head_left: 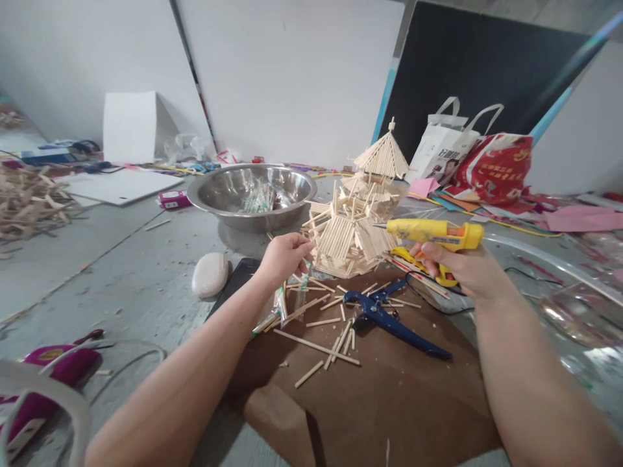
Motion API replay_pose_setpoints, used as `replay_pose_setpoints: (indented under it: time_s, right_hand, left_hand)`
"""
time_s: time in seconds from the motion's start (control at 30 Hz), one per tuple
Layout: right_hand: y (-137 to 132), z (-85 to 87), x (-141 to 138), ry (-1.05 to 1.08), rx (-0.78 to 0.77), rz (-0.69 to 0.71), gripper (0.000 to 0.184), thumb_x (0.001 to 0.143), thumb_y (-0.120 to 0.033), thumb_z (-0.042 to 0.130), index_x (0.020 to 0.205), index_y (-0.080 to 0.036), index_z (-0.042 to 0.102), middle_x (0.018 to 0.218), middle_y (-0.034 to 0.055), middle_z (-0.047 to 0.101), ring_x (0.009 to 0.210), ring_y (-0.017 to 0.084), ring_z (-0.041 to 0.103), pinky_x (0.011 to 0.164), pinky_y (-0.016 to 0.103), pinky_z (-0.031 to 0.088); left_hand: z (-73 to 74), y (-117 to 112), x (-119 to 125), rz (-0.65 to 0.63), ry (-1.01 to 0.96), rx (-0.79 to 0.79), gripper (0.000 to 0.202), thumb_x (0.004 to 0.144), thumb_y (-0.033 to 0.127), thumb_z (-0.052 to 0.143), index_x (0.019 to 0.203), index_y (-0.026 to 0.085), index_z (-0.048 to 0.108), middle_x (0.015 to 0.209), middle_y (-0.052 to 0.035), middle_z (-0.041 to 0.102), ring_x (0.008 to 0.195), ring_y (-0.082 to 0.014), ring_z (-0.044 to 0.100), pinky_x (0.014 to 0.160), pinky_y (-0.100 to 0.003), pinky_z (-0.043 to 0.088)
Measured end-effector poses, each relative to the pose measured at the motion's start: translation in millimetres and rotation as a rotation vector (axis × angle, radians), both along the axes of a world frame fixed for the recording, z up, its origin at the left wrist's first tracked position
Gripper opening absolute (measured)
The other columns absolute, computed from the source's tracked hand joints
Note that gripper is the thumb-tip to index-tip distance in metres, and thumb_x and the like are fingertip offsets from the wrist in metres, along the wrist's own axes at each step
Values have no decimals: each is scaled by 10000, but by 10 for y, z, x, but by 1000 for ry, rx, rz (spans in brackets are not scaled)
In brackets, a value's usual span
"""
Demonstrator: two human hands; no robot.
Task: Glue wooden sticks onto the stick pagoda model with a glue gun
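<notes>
The person's right hand (pixel 467 267) holds a yellow glue gun (pixel 422 231), with the fingers wrapped around its handle. The nozzle of the gun is directed to the left, toward a wooden stick model (pixel 341 239) in the form of a tower with a pointed roof. This model stands at the far edge of a brown sheet (pixel 389 395), which lies on the grey floor (pixel 160 266). The left hand (pixel 287 258) is at the near left side of the model, with its fingers bent and close together; whether they pinch a small stick, one cannot tell. On the sheet, between the two forearms, there are loose sticks (pixel 317 347) and a blue cutter (pixel 394 322). Clear wrappers (pixel 281 307) lie just below the left hand. Behind this hand stands a steel basin (pixel 207 202), and a white rounded object (pixel 209 275) is on the floor to the left.
</notes>
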State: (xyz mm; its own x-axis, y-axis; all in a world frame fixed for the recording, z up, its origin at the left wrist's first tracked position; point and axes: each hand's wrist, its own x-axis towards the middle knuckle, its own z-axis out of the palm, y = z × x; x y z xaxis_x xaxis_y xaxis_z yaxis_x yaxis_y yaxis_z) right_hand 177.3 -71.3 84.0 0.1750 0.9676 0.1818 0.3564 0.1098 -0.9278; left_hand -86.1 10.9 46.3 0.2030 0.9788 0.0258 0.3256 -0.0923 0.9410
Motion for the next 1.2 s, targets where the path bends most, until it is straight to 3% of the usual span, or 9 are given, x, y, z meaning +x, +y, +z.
replay_pose_setpoints:
  time_s: [0.2, 0.63, 1.0, 1.2]
  right_hand:
    - [-7, -2, 12, 3, -31, 13, 346, 567, -484, 638, 697, -171, 571, 504, -7, 541, 393, 84, 420, 397, 237, 342]
    - [17, -29, 41, -1, -31, 42, 341, 583, -478, 630, 700, -164, 566, 514, -10, 540, 392, 79, 418, 397, 234, 334]
    - [7, -5, 0, 33, -24, 35, 323, 566, -470, 647, 677, -179, 561, 563, -4, 559, 384, 69, 412, 387, 230, 330]
    - [9, -18, 22, 1, -32, 56, 320, 579, -474, 636, 660, -172, 568, 415, -34, 474, 375, 86, 414, 387, 230, 332]
  left_hand:
    - [-71, 32, 59, 42, -42, 41, 189, 722, 343, 506, 671, 162, 498, 399, 66, 479, 253, -41, 365, 254, -142, 248]
    - [-31, 23, 73, -16, 4, 46, 137, 736, 281, 488, 772, 149, 495, 696, -6, 606, 312, -27, 443, 283, -150, 316]
    - [-11, 8, 98, -16, -38, 2, 111, 752, 241, 475, 691, 147, 486, 652, 16, 577, 297, -26, 443, 278, -157, 304]
    - [21, 10, 120, -11, -82, -67, 135, 741, 251, 509, 671, 137, 482, 649, 3, 599, 291, -23, 434, 279, -160, 302]
